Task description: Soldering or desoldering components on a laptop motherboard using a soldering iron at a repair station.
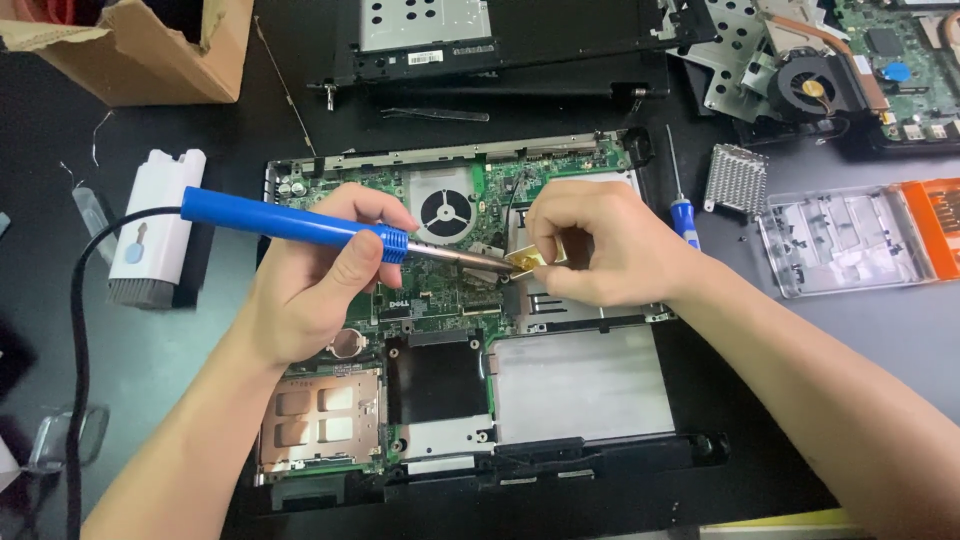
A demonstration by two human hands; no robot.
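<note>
My left hand (320,280) grips a blue-handled soldering iron (290,222) whose metal tip points right and meets a small yellow piece (527,262). My right hand (600,245) pinches that yellow piece between thumb and fingers, just above the green circuit board (440,300) of an opened laptop base (600,385). A round fan (445,212) sits in the board just behind the iron's tip. The iron's black cord (80,330) runs off to the lower left.
A white brush-like tool (155,230) lies left of the laptop, a cardboard box (150,45) at the top left. A blue screwdriver (685,215), a small metal heatsink (737,178) and a clear and orange case (870,235) lie to the right. More dismantled laptop parts (820,70) sit behind, with tweezers (435,114).
</note>
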